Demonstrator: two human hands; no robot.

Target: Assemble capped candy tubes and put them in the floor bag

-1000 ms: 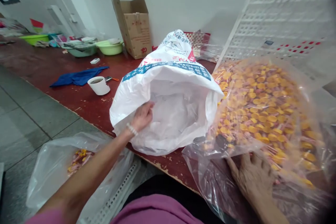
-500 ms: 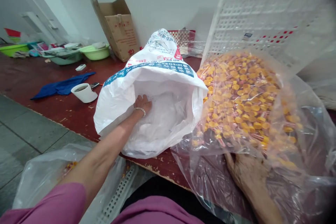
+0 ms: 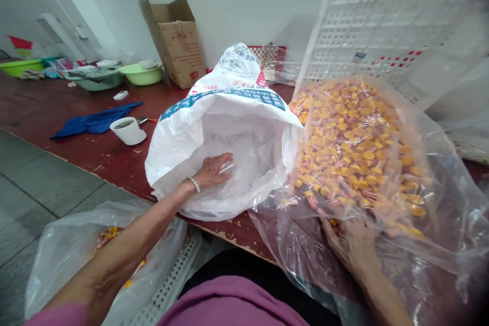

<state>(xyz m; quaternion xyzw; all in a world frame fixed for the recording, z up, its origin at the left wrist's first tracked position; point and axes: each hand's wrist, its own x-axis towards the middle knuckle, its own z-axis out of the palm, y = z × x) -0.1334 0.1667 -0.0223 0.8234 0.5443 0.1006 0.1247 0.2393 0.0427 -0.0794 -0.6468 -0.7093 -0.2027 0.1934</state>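
My left hand [image 3: 214, 170], with a beaded bracelet at the wrist, is in the mouth of a white printed sack [image 3: 171, 145] lying on its side. Its fingers are bent around a thin, clear-white tube [image 3: 226, 168]. A pale, translucent mass fills the sack's inside; single pieces are hard to make out. My right hand [image 3: 353, 237] is at the near edge of a clear plastic bag [image 3: 439, 193] heaped with small yellow-capped pink pieces [image 3: 355, 147]. One yellow cap [image 3: 333, 222] shows between its thumb and fingers. Plastic film and loose pieces hide the fingertips.
A white perforated crate [image 3: 344, 25] stands tilted behind the heap. Left along the dark red table [image 3: 91, 163] are a white cup [image 3: 129, 131], a blue cloth [image 3: 95, 119], a carton [image 3: 179, 51] and basins [image 3: 143, 74]. Below hangs another plastic bag [image 3: 57, 254] beside a white crate [image 3: 168, 285].
My left hand has drawn back from deeper in the sack toward its mouth, and a thin tube now shows at its fingers. My right hand has shifted slightly left, up against the heap.
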